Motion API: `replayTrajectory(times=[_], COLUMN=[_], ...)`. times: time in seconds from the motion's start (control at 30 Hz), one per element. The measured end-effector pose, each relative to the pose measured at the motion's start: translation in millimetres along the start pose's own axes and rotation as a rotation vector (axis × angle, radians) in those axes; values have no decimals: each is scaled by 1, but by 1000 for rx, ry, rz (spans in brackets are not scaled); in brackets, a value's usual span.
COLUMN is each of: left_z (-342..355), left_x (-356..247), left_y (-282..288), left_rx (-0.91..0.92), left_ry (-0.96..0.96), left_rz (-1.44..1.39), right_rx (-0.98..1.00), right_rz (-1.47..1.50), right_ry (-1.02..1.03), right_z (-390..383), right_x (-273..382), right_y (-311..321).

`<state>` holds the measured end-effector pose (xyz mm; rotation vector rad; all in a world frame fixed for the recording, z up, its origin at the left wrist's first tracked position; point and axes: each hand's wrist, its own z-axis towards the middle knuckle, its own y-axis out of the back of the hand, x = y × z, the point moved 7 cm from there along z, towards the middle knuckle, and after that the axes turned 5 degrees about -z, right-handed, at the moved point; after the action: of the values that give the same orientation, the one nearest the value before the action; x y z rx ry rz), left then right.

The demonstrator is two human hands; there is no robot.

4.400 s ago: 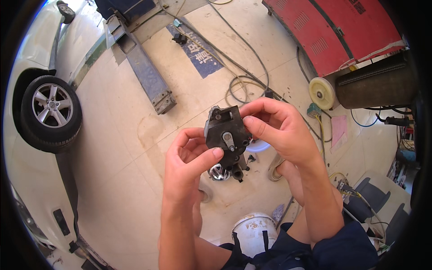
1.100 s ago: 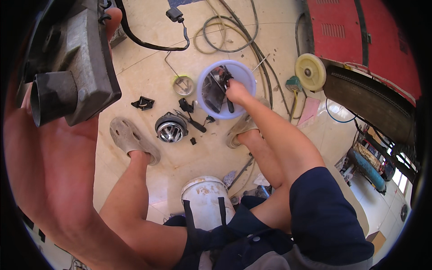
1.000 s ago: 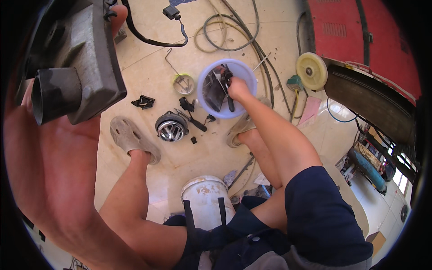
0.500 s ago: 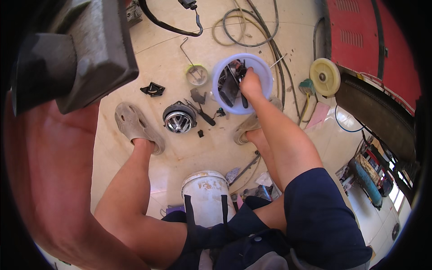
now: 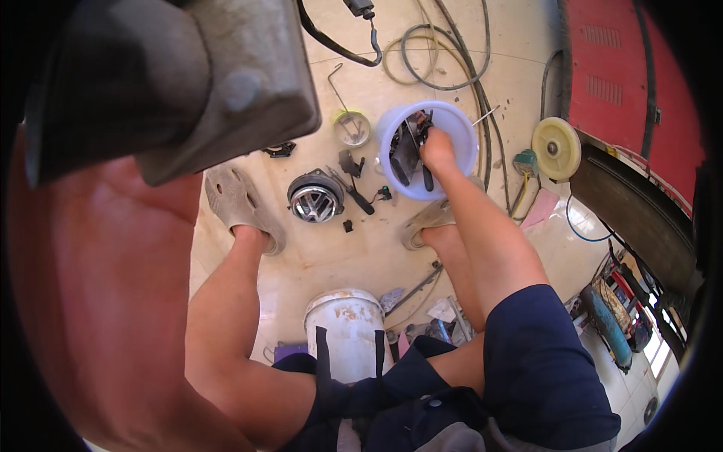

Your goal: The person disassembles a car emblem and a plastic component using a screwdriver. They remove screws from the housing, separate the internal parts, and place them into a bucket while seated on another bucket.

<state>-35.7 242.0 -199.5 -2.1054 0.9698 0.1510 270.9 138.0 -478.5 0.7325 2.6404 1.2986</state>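
Note:
My left hand [image 5: 105, 271], very near the camera at the left, holds up a dark grey plastic housing [image 5: 241, 83] with a wide tube; its fingers are mostly hidden behind it. A black cable with a connector [image 5: 360, 9] hangs beside the housing. My right hand [image 5: 437, 149] reaches into the pale lavender bucket [image 5: 468, 139], fingers closed among dark parts and black handles; what exactly they grip is unclear. On the floor nearby lie a round chrome-and-black emblem unit [image 5: 316, 197], a black-handled tool [image 5: 360, 200], small black parts [image 5: 350, 164] and a shallow round container [image 5: 351, 129] with a bent wire.
A red metal cabinet [image 5: 602, 60], a cream reel [image 5: 556, 148] and a dark padded bar [image 5: 625, 196] stand at the right. Hoses [image 5: 482, 113] cross the floor. A white bucket [image 5: 345, 316] sits between my legs, clutter beside it and at the lower right.
From both hands on a dark part, my right hand went down into the lavender bucket. Lately the housing in my left hand has come nearer and rightward; floor things appear shifted slightly right.

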Motion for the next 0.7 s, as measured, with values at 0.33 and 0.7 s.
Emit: replayTrajectory(times=[0.33, 0.7], left_z=[2, 1], left_x=[0, -9], left_y=[5, 11], left_rx=[-2, -7], left_ry=[-11, -35], left_rz=[-5, -4], right_rx=[70, 160], right_rz=[93, 85], right_ry=[-393, -423], right_z=[9, 27], right_x=[1, -13], right_y=[-10, -10])
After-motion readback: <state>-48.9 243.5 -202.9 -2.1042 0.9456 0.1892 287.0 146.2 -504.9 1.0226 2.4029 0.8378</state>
